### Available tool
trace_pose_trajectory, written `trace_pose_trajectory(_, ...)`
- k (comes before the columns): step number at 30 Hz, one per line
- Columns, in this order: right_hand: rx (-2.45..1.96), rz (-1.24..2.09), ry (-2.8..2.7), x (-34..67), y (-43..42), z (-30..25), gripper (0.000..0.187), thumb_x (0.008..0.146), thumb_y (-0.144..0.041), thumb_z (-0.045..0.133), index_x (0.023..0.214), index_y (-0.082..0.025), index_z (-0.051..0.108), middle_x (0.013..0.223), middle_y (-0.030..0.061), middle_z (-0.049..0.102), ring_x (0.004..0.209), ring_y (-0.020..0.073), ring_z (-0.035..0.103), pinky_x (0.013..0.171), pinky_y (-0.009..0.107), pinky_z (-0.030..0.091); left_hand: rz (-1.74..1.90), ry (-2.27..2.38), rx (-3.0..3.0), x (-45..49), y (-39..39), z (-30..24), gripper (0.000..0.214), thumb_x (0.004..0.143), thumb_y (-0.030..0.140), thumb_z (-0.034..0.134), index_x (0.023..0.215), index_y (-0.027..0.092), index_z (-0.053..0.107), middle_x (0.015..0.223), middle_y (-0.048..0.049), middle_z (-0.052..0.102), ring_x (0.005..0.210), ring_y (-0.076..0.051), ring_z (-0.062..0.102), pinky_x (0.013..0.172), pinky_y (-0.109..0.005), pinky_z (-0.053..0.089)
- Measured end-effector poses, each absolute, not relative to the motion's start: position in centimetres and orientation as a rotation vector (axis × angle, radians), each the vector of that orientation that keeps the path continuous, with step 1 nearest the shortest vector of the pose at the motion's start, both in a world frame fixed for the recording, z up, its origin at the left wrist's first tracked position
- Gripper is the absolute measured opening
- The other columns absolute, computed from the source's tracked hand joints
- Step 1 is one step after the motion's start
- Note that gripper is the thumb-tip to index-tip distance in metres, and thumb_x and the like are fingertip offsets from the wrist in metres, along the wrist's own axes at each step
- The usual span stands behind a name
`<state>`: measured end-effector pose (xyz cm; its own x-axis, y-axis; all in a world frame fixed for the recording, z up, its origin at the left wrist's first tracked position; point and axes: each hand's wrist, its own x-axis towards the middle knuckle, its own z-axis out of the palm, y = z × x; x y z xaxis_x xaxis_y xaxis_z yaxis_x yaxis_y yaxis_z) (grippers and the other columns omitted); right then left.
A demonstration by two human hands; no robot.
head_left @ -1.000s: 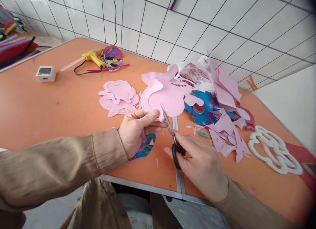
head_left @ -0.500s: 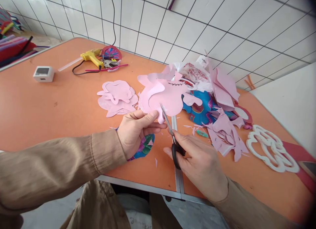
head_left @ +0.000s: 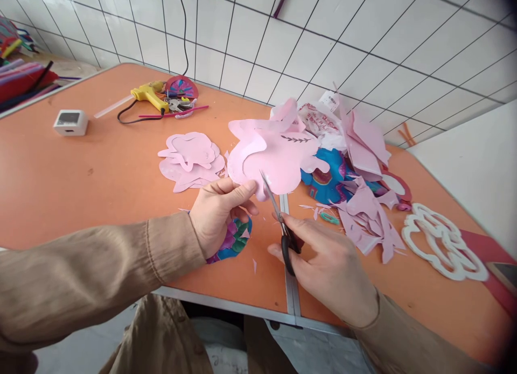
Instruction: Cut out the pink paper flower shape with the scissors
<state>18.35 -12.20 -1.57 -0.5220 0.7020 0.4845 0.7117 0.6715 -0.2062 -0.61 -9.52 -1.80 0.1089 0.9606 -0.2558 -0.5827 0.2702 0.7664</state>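
Note:
My left hand pinches the lower edge of a pink paper cutout between thumb and fingers, above the table. The cutout has wavy edges, a curled strip and a dark leafy sprig drawn at its upper right. In my right hand is a pair of scissors with black handles, its blades pointing up and left against the cutout's lower part, close to my left thumb. Beneath my left hand lies a blue, purple and green patterned piece, partly covered by the hand.
Stacked pink cutouts lie left of centre. Farther back are a yellow glue gun and a small white box. Pink scraps, a blue patterned piece and white cloud-shaped outlines sit on the right. A tiled wall borders the table.
The pink cutout has tilted and shifted slightly, showing the leafy sprig more fully. My left fingers have curled in under its edge. The scissors stay at nearly the same place.

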Motion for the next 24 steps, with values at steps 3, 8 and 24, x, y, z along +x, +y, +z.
trace_pose_trajectory(3,-1.128,0.087,-2.345,18.7,-12.0,-1.2,0.012,0.091,-0.022,0.062,0.100,-0.015,0.066,0.064,-0.0002,0.061,0.055,0.0154,0.059,0.053,0.028,0.049,1.242,0.870,0.624,-0.7,-9.4,-1.9,0.026,0.073,0.030,0.080,0.058,0.014,0.067,0.048,-0.0001,0.060,0.038,-0.004,0.046,0.041,-0.016,0.033)
trace_pose_trajectory(8,-1.205,0.332,-2.384,18.9,-11.8,-0.6,0.016,0.085,-0.022,0.066,0.099,-0.015,0.066,0.066,-0.0013,0.063,0.057,0.0143,0.060,0.054,0.026,0.049,1.243,0.887,0.664,-0.8,-9.5,-1.9,0.028,0.073,0.031,0.079,0.055,0.015,0.065,0.047,-0.0001,0.057,0.038,-0.004,0.044,0.041,-0.016,0.032)
trace_pose_trajectory(24,-1.648,-0.044,-2.492,21.8,-10.1,-1.4,0.025,0.075,-0.035,0.073,0.070,-0.024,0.051,0.065,-0.0004,0.063,0.055,0.0182,0.057,0.049,0.029,0.035,1.374,0.974,0.673,-2.8,-6.9,-1.6,0.023,0.071,0.021,0.078,0.057,0.014,0.061,0.048,0.0001,0.056,0.042,-0.007,0.049,0.039,-0.016,0.034)
